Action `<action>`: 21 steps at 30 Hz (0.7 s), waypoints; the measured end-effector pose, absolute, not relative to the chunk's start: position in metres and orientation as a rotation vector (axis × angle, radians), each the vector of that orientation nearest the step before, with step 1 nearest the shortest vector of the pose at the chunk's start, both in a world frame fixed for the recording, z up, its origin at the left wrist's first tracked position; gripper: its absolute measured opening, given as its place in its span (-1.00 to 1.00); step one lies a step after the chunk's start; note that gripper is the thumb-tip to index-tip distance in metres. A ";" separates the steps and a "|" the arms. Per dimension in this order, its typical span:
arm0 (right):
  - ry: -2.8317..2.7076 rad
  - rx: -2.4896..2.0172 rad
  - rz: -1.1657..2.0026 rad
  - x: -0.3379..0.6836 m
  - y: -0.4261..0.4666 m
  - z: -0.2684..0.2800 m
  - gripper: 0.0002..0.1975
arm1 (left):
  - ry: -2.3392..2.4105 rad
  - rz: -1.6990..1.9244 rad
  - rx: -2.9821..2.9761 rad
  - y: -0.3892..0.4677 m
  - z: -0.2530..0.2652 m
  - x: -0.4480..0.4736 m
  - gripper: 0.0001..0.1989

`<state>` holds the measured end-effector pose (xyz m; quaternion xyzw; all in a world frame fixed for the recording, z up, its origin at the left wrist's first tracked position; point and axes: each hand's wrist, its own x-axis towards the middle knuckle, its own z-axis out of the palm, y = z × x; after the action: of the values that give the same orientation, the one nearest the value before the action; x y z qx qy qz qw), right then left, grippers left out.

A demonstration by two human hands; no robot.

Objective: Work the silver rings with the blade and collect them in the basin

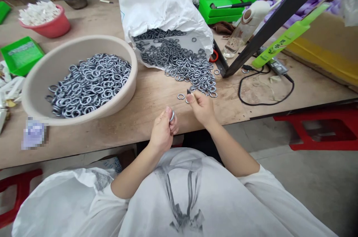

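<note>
My left hand (162,129) is closed near the table's front edge, pinching a grey ring (172,116) between thumb and fingers. To its right, my right hand (201,108) is closed too. A small dark pointed piece (188,91), perhaps a blade tip, sticks out past its thumb; the rest is hidden in the fingers. Just beyond my right hand, a heap of grey rings (192,67) spills out of a white woven sack (162,2). One loose ring (181,96) lies beside that hand. On the left stands a large beige basin (127,91) holding many similar rings.
A dark metal bar (257,24) slants up on the right, near a clear bottle (237,39), a lime-green fan-like stick (288,39) and a black cable (240,93). Green trays (205,15) stand behind. A red bowl (57,26) of white pieces sits at the far left.
</note>
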<state>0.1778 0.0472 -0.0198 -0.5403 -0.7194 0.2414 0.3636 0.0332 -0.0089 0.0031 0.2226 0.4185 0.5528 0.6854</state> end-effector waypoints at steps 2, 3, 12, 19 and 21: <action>-1.918 -1.541 0.524 0.180 0.062 -0.025 -0.57 | 0.918 1.229 0.497 -0.012 -0.002 0.024 -0.49; -2.013 -1.600 0.468 0.179 0.069 -0.027 -0.63 | 0.930 1.229 0.488 -0.013 -0.004 0.019 -0.50; -2.020 -1.435 0.894 0.164 0.078 -0.018 -0.81 | 1.014 1.110 0.432 -0.004 -0.011 -0.010 -0.70; -1.366 -0.971 1.730 0.153 0.027 -0.012 -0.64 | 0.865 0.946 0.505 -0.005 -0.008 0.017 -0.48; -1.363 -1.046 1.634 0.152 0.023 -0.012 -0.68 | 0.874 0.970 0.529 -0.007 -0.007 0.022 -0.45</action>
<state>0.1517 0.0226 -0.0122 -0.4089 -0.5329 0.6385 0.3757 0.0223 -0.0071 -0.0069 0.2430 0.4018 0.4459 0.7620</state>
